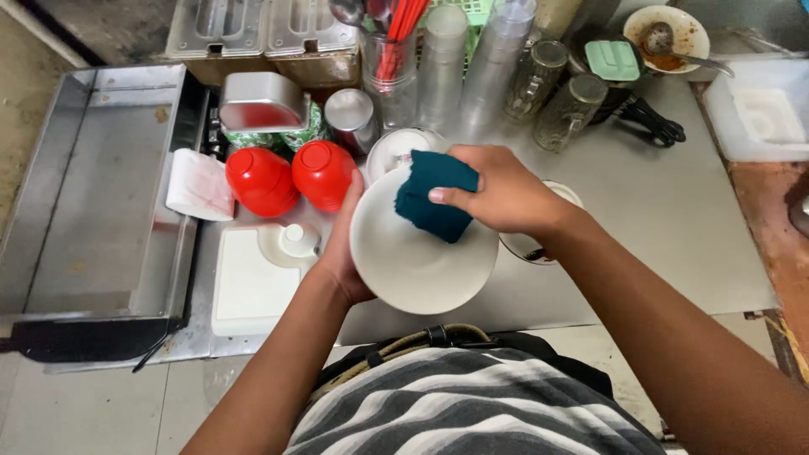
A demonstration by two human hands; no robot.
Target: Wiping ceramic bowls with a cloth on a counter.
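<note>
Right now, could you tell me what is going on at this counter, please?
A person holds a white bowl by its rim in the left hand over the edge of a steel counter. The right hand presses a dark teal cloth into the bowl. Two red bowls sit upside down just left of it, with glass mugs and stacked clear cups behind. A dirty dish with a spoon stands at the back right.

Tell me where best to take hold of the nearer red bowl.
Red bowl sits upside down, dome up, touching its twin. Come from above and spread the fingers over the dome, gripping low at front and back; the left hand and white bowl crowd its right side.
</note>
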